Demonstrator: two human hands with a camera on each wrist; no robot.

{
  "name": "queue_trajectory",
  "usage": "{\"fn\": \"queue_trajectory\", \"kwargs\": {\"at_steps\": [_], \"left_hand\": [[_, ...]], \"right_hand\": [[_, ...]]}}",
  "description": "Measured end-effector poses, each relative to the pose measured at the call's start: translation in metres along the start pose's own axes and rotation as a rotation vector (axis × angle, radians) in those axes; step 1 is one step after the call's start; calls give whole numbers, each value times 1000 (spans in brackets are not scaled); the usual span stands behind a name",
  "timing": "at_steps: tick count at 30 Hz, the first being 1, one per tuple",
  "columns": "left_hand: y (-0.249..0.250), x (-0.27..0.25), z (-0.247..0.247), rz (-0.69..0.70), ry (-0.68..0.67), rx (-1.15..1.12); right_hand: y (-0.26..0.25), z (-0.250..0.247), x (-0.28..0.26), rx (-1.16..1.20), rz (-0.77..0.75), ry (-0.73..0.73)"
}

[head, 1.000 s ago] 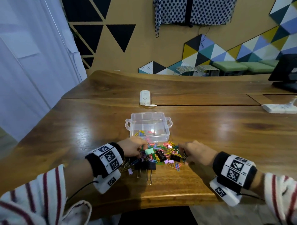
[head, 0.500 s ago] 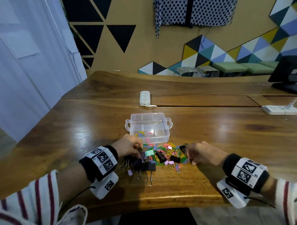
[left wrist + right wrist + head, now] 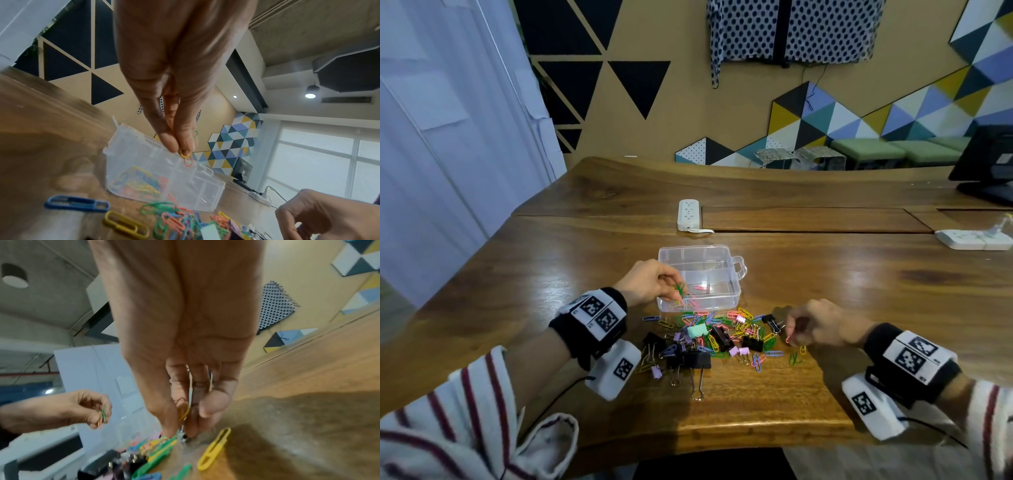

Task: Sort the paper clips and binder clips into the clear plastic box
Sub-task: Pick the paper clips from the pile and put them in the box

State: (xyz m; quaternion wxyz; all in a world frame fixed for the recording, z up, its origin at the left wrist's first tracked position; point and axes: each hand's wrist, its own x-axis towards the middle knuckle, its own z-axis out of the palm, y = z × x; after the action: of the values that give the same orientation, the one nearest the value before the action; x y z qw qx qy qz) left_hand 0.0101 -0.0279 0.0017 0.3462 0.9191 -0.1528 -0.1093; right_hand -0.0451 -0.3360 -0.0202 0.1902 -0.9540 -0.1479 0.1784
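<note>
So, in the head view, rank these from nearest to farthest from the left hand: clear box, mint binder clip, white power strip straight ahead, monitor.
1. Clear box, right under the left hand.
2. Mint binder clip, in the pile.
3. White power strip, beyond the box.
4. Monitor, far right.

My left hand [image 3: 650, 281] is raised, fingers [image 3: 180, 138] pointing down, thumb and forefinger pinching small coloured wire paper clips [image 3: 186, 155] at their tips. My right hand [image 3: 822, 323] hangs lower, fingers [image 3: 213, 404] curled, pinching a yellow wire paper clip [image 3: 183, 411].
</note>
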Motion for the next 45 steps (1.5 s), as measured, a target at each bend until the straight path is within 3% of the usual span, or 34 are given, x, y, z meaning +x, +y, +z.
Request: {"fn": "queue_trajectory", "kwargs": {"at_steps": [3,7,10,13,18,22,26,29,34,37,45], "left_hand": [[-2,8,-6,-12,44,-14],[-5,20,-9,-49,62,32],[-6,24,-7,-54,-9,125],[-5,19,-4,-10,10,156],[-8,-3,-8,15,185,268],[-14,-36,5,40,31,429],[-18,-44,25,98,-58,507],[-14,-36,40,118,-131,593],[2,-24,59,158,-219,620],[8,-15,57,126,-249,610],[7,-4,47,-3,-322,463]], "right_hand": [[1,-9,1,244,11,17],[-19,-27,11,503,-37,145],[-43,-37,33,575,-58,203],[-71,-39,60,610,-55,216],[-110,-30,86,470,-56,191],[-107,-22,78,85,-105,264],[-87,-8,53,-175,-61,199],[-80,4,44,-300,-64,131],[-88,20,50,-473,-196,108],[-93,26,57,-481,-235,31],[-89,15,65,-178,-145,-106]]}}
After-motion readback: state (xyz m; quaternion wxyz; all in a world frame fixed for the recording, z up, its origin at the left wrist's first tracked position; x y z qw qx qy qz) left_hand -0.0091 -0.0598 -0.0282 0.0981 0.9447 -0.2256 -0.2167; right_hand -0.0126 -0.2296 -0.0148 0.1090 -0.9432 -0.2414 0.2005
